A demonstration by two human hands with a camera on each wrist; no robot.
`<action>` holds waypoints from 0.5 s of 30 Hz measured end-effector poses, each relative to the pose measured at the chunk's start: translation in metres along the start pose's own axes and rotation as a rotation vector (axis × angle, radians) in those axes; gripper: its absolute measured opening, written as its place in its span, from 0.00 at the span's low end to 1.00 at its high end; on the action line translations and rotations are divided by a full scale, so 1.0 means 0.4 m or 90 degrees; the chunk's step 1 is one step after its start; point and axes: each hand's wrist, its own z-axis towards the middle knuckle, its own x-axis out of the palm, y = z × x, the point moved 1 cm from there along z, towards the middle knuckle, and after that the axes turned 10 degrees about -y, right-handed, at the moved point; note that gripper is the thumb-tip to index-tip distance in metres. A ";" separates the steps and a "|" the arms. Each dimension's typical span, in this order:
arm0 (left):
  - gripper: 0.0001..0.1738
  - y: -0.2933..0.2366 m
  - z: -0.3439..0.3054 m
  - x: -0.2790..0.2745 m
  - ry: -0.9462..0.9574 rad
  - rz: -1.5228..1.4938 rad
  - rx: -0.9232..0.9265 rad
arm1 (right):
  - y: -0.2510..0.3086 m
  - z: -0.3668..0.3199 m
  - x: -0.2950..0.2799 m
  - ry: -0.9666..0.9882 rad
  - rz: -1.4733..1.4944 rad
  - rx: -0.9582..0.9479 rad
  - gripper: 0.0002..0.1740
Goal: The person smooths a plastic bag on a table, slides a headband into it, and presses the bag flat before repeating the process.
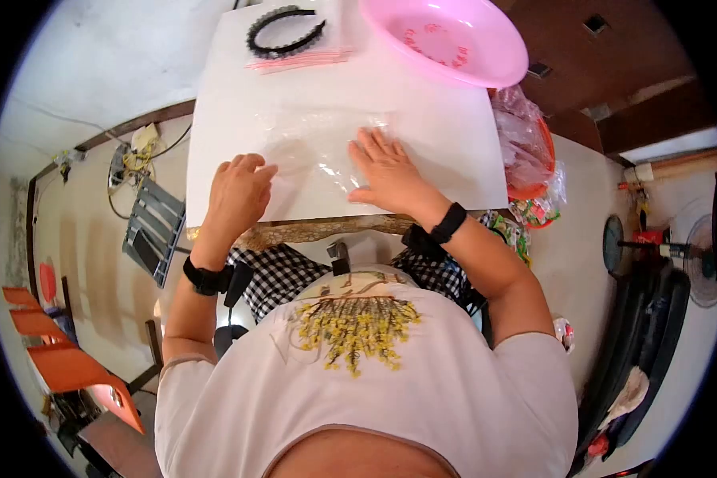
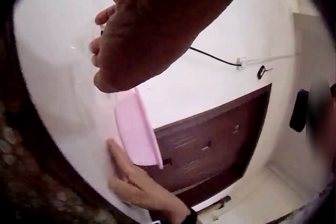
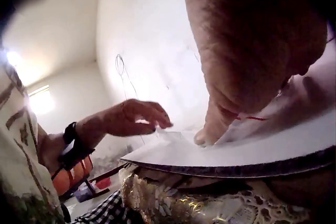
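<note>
A clear plastic bag (image 1: 314, 151) lies on the white tabletop between my hands, its film catching the light. My right hand (image 1: 390, 177) presses on the bag's right side, fingers spread and palm down. Just off the bag's left edge is my left hand (image 1: 240, 191), its fingers loosely bent. The right wrist view shows the left hand (image 3: 134, 118) raised above the board, thumb and fingers apart, with a translucent bit of film (image 3: 170, 136) close below the fingertips. In the left wrist view the left palm hides much of its own fingers.
At the table's far side, a black beaded headband (image 1: 285, 33) rests on a stack of pink-edged plastic bags (image 1: 298, 60). A pink basin (image 1: 486, 68) stands at the far right corner. Beside the table's right edge is an orange basket (image 1: 546, 151) of plastic bags.
</note>
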 end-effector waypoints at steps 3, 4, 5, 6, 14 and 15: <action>0.16 -0.092 0.095 -0.006 -0.120 -0.093 0.064 | -0.007 -0.003 0.004 -0.028 -0.003 -0.009 0.47; 0.23 -0.100 0.116 0.037 -0.068 -0.109 0.076 | -0.009 -0.010 0.007 -0.048 0.002 -0.014 0.46; 0.26 -0.116 0.134 0.076 -0.048 -0.090 0.091 | -0.010 -0.013 0.013 -0.068 0.007 -0.024 0.44; 0.29 -0.131 0.145 0.111 -0.030 -0.067 0.103 | -0.021 -0.020 0.009 -0.088 0.013 -0.039 0.42; 0.40 -0.155 0.148 0.191 0.097 0.031 0.057 | -0.323 -0.180 -0.241 -0.363 0.267 0.148 0.14; 0.40 -0.160 0.151 0.187 0.106 0.034 0.055 | -0.387 -0.217 -0.271 -0.459 0.210 0.196 0.11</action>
